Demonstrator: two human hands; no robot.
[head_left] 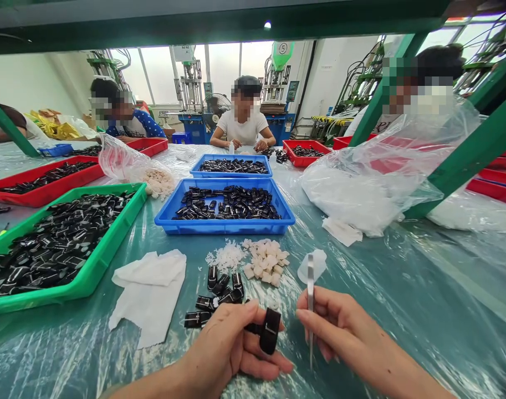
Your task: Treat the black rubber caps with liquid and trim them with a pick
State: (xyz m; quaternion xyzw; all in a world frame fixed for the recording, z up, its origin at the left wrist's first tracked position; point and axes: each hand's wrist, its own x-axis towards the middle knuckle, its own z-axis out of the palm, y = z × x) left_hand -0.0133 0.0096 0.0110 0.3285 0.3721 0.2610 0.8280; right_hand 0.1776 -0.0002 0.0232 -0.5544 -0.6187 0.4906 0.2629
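My left hand holds a small black part with a pale line across its face, gripped by thumb and fingers. In my right hand is a pair of metal tweezers, held upright with one end pointing down to the table. Just beyond my left hand lies a loose group of similar black parts. Past those sit a heap of small white pieces and a heap of cream-coloured pieces. A translucent round piece lies behind the tweezers.
A blue tray of black parts stands ahead, another blue tray behind it. At left are a green tray and a white cloth. A plastic bag and green frame post stand right. Several people sit around the table.
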